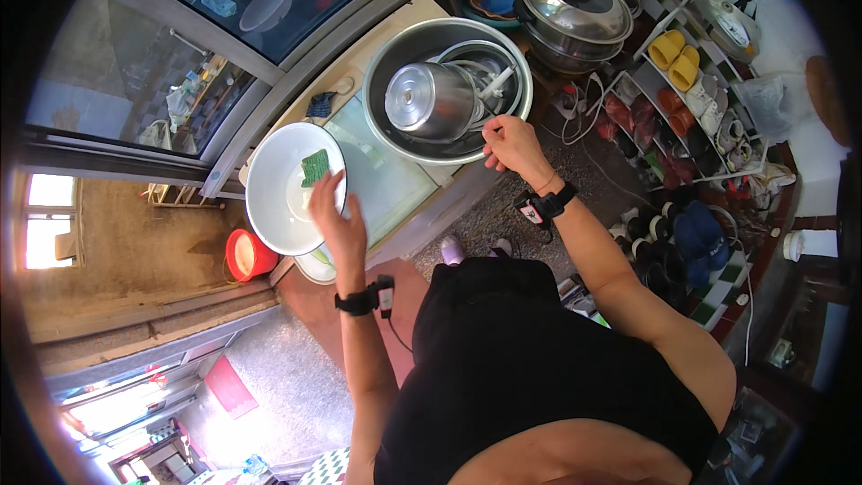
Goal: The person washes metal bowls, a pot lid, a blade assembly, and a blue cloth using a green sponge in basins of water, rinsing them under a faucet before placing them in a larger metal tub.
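My left hand [337, 219] is over the near right side of a white enamel basin [273, 215], fingers apart and nothing gripped. Inside that basin lies a green scouring pad [314, 168], just beyond my fingertips. To the right, a large steel basin [381, 122] holds a metal pot [434, 100] lying on its side, a round metal lid or pan [495, 54] and a white tube-like piece [498, 82]. My right hand [514, 145] is at the near right rim of the steel basin, fingers curled; no object shows in them, and whether they touch the rim is unclear.
Both basins stand on a glass-topped table [384, 178] beside a metal-framed window. A dark cloth [321, 104] lies behind them. A lidded steamer pot [572, 13] stands at the back right, near a shoe rack [700, 118] and loose cables. A red bucket [250, 254] is at the left.
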`<state>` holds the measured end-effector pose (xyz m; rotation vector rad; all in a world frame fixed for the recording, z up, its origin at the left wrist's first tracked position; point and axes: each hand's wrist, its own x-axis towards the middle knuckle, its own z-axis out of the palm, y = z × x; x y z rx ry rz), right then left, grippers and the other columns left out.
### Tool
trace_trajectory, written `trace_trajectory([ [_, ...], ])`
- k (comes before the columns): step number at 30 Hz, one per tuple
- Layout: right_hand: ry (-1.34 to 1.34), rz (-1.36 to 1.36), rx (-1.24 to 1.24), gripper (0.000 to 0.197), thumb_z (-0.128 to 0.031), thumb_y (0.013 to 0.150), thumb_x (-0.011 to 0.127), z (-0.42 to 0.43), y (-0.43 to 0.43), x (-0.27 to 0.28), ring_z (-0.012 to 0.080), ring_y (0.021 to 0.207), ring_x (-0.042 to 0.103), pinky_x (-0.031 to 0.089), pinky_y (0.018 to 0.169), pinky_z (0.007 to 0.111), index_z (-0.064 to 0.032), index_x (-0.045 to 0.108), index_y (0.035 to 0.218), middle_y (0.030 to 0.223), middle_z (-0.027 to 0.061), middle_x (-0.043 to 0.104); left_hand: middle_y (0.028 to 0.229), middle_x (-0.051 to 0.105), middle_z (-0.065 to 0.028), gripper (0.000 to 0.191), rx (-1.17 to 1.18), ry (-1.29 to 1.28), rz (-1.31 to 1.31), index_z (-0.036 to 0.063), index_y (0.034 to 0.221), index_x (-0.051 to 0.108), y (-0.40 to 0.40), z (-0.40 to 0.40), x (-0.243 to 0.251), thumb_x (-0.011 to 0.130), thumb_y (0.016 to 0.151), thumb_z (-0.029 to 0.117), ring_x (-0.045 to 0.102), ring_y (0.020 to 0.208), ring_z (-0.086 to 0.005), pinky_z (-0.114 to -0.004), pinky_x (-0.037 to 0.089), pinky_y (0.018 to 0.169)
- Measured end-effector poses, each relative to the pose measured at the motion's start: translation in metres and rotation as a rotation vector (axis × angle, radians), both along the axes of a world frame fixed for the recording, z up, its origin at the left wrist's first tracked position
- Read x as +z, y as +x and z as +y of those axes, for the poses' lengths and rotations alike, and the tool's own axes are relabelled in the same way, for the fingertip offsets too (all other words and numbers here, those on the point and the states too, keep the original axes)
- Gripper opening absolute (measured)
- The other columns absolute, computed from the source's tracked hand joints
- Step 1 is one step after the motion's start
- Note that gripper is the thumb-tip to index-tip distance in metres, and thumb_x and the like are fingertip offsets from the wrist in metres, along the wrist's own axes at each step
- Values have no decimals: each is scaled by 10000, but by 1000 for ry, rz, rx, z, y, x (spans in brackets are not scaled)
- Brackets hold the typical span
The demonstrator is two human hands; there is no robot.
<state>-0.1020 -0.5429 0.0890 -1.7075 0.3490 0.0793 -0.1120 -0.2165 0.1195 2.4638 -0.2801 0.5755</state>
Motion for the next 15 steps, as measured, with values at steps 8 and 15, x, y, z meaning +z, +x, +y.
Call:
trace_trajectory([
  [8, 96, 46, -64, 435, -122, 948, 562, 14, 17, 0, 201, 515, 672, 479, 399, 284, 120, 464, 1296, 740, 139, 682, 1446, 458, -258, 545, -464, -30, 173, 154, 1416, 503, 56, -91, 4, 629, 894, 63, 391, 1355, -483, -488, 362, 1102],
  [15, 175, 76, -109, 455, -130, 948, 572, 19, 26, 1, 213, 514, 669, 462, 388, 277, 143, 436, 1286, 734, 162, 675, 1439, 427, -309, 630, -456, 176, 113, 243, 1459, 463, 86, -105, -3, 653, 883, 76, 482, 1265, -484, -471, 453, 1017],
])
